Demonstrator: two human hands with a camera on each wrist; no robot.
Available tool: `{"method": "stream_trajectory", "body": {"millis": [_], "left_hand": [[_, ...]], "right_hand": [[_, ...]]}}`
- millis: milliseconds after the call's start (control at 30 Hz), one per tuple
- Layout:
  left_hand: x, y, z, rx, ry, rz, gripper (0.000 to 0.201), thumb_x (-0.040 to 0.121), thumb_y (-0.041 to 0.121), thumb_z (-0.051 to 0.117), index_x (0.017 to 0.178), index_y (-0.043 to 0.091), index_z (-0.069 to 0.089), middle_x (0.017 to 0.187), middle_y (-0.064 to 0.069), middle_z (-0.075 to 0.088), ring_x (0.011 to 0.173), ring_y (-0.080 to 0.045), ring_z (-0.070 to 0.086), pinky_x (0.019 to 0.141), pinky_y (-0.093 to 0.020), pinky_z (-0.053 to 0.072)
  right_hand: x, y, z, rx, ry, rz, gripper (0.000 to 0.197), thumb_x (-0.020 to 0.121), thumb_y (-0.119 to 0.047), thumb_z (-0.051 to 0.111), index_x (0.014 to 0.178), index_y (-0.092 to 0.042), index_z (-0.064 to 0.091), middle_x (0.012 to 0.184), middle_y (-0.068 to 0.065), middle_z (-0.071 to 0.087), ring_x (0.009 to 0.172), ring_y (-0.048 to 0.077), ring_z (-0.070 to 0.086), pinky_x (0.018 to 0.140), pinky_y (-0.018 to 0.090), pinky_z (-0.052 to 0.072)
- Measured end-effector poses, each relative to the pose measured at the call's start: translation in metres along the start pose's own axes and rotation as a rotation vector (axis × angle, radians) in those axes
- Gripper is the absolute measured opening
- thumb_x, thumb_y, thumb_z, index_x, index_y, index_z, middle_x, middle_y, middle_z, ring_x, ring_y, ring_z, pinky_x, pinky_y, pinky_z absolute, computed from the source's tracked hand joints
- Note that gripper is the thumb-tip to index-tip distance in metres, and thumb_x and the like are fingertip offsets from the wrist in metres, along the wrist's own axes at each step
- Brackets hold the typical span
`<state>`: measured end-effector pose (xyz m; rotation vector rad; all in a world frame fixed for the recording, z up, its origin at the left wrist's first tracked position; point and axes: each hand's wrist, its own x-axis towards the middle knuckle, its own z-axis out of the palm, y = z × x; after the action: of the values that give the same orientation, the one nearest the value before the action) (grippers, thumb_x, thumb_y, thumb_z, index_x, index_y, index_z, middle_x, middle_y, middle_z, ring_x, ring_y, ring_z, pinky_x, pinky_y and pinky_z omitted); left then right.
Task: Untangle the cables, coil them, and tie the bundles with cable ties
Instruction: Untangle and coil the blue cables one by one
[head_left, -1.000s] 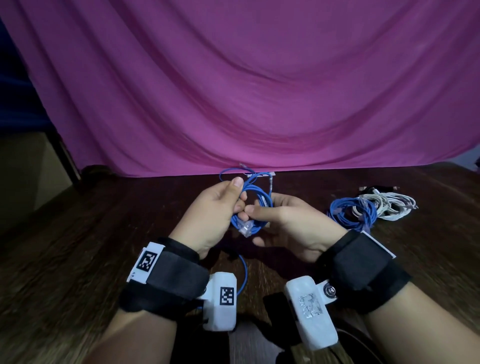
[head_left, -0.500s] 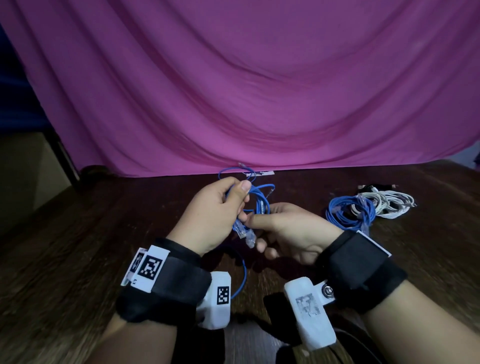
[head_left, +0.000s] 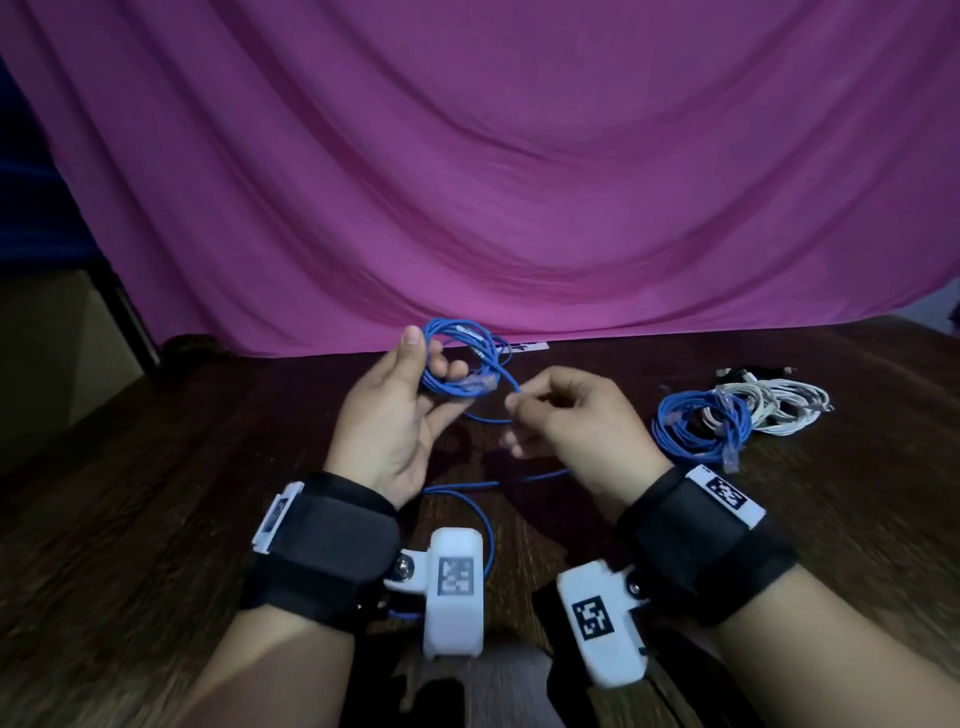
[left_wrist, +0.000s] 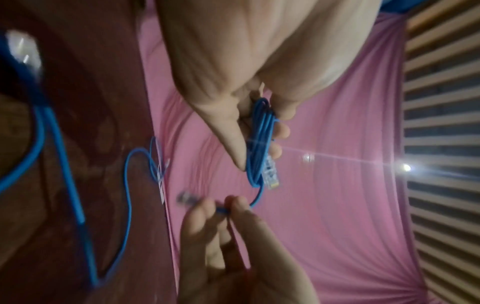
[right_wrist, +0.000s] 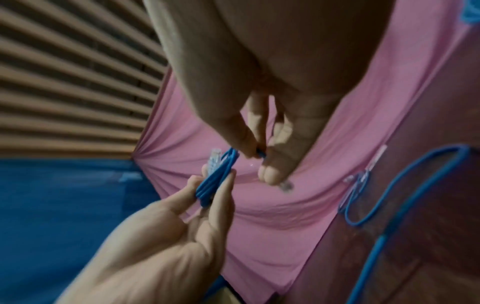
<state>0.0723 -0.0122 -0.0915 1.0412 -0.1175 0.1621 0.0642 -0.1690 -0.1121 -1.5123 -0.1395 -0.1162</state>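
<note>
My left hand (head_left: 431, 364) holds a small coil of blue network cable (head_left: 460, 382) above the dark wooden table (head_left: 156, 519), thumb on one side and fingers on the other. In the left wrist view the blue coil (left_wrist: 259, 142) lies between thumb and fingers, with a clear plug (left_wrist: 271, 173) beside it. My right hand (head_left: 519, 401) pinches the same cable's free strand just right of the coil; its pinching fingertips (right_wrist: 249, 148) show in the right wrist view. The rest of the blue cable (head_left: 485, 519) trails loose over the table between my wrists.
A tied blue cable bundle (head_left: 698, 428) and a white cable bundle (head_left: 779, 402) lie at the right of the table. A white strip (head_left: 527, 345) lies at the back edge below the pink cloth backdrop (head_left: 493, 182).
My hands have drawn apart. The left hand lifted the coil and turned its palm up; the right hand left the plug and now pinches the strand further right.
</note>
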Motion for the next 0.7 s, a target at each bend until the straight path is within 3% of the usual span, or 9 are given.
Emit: {"method": "stream_trajectory", "body": {"millis": [133,200,233,300,367,500,633,700], "left_hand": [[-0.005,-0.001,0.012,-0.265,-0.086,-0.138,0.03,0.105,0.031,0.047,0.089,0.009,0.06,0.087,-0.007,0.063,0.102,-0.023,0.071,0.083,-0.039,0.062],[-0.01,-0.003,0.018,-0.297,-0.116,-0.19,0.027,0.103,0.028,0.05,0.09,0.008,0.062,0.101,-0.015,0.067,0.115,-0.03,0.067,0.086,-0.038,0.062],[-0.013,-0.005,0.021,-0.291,-0.129,-0.201,0.024,0.103,0.027,0.051,0.091,0.008,0.062,0.105,-0.017,0.069,0.113,-0.029,0.068,0.084,-0.037,0.062],[-0.017,-0.01,0.026,-0.211,-0.142,-0.176,0.024,0.104,0.028,0.049,0.093,0.011,0.062,0.102,-0.013,0.073,0.1,-0.023,0.073,0.081,-0.036,0.062],[-0.019,-0.013,0.028,-0.103,-0.133,-0.128,0.025,0.105,0.032,0.047,0.095,0.013,0.061,0.098,-0.007,0.073,0.094,-0.016,0.072,0.082,-0.036,0.062],[-0.019,-0.016,0.027,-0.002,-0.083,-0.095,0.032,0.103,0.04,0.049,0.116,0.016,0.064,0.107,-0.003,0.074,0.099,-0.012,0.069,0.079,-0.036,0.061],[-0.02,-0.017,0.027,0.014,-0.076,-0.112,0.036,0.104,0.039,0.048,0.118,0.013,0.068,0.105,-0.002,0.077,0.093,-0.011,0.073,0.078,-0.032,0.061],[-0.02,-0.02,0.027,0.017,-0.057,-0.112,0.031,0.105,0.035,0.048,0.11,0.013,0.07,0.102,-0.003,0.077,0.09,-0.012,0.074,0.078,-0.032,0.062]], "right_hand": [[0.003,-0.008,0.001,0.427,0.078,0.006,0.008,0.094,0.003,0.065,0.09,-0.004,0.064,0.097,0.025,0.069,0.093,0.031,0.068,0.094,0.043,0.059],[0.003,-0.011,0.001,0.537,0.061,0.001,0.009,0.096,0.001,0.062,0.093,-0.007,0.064,0.107,0.025,0.071,0.104,0.032,0.068,0.102,0.044,0.054],[0.003,-0.012,0.0,0.573,0.049,0.004,0.009,0.097,0.0,0.059,0.097,-0.007,0.065,0.108,0.023,0.072,0.106,0.031,0.068,0.104,0.044,0.052],[0.003,-0.014,-0.002,0.639,0.005,0.01,0.016,0.1,-0.006,0.054,0.111,-0.002,0.064,0.105,0.02,0.073,0.101,0.027,0.071,0.102,0.04,0.053],[0.001,-0.016,-0.002,0.678,-0.034,0.01,0.027,0.102,-0.018,0.052,0.12,0.0,0.063,0.103,0.016,0.074,0.092,0.021,0.073,0.093,0.034,0.057],[-0.006,-0.017,0.002,0.629,-0.106,0.019,0.057,0.094,-0.041,0.061,0.131,0.003,0.062,0.127,0.02,0.07,0.108,0.023,0.067,0.098,0.034,0.05],[-0.006,-0.017,0.003,0.647,-0.043,0.011,0.022,0.093,-0.011,0.068,0.114,-0.01,0.066,0.114,0.018,0.074,0.093,0.019,0.072,0.092,0.032,0.053],[-0.004,-0.016,0.001,0.645,-0.023,0.023,0.021,0.091,-0.008,0.068,0.112,-0.012,0.067,0.108,0.015,0.076,0.086,0.016,0.073,0.083,0.027,0.053]]}}
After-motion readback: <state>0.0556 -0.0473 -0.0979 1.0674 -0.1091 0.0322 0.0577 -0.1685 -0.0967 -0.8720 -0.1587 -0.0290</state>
